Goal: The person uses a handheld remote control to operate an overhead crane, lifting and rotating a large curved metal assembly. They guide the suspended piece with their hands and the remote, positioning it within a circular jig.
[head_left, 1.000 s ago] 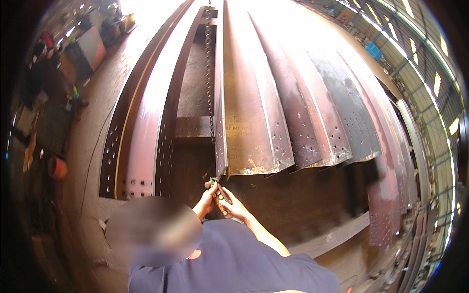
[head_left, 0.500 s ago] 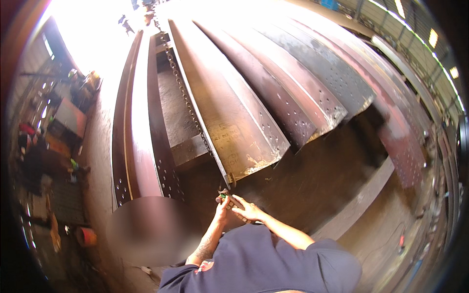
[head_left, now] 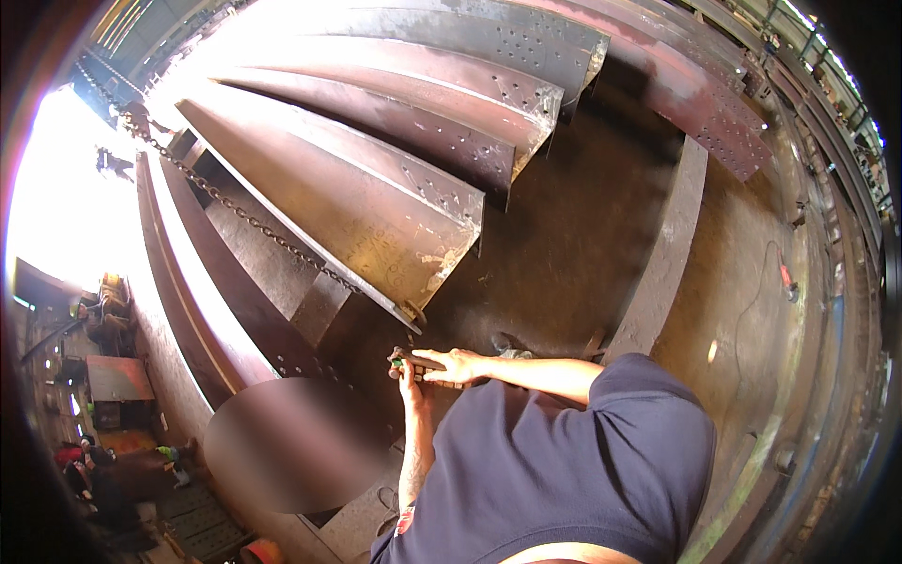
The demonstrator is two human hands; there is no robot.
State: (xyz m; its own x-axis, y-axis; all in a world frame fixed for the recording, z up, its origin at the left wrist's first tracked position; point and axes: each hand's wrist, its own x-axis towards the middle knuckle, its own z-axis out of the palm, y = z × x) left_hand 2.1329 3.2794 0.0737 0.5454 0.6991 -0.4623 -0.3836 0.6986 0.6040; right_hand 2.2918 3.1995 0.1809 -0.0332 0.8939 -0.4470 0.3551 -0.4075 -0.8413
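Observation:
In front of my torso I hold a crane remote control, a narrow dark handheld box with a row of pale buttons and a green spot at its far end. My left hand is closed around that end. From the right, my right hand reaches across with its fingers laid over the box and closed on it. Just beyond my hands is the end of a tilted steel beam with chalk-like marks. A chain runs along it to a clamp at its near corner.
Several long steel beams with bolt holes lie beyond and to the right. Another beam lies at left. A flat steel bar crosses the floor at right, near a red-handled tool with a cable. Equipment stands far left.
My view has swung to the right, so the beams now slant toward the upper left. The remote control stays in both hands, with my right forearm now more level.

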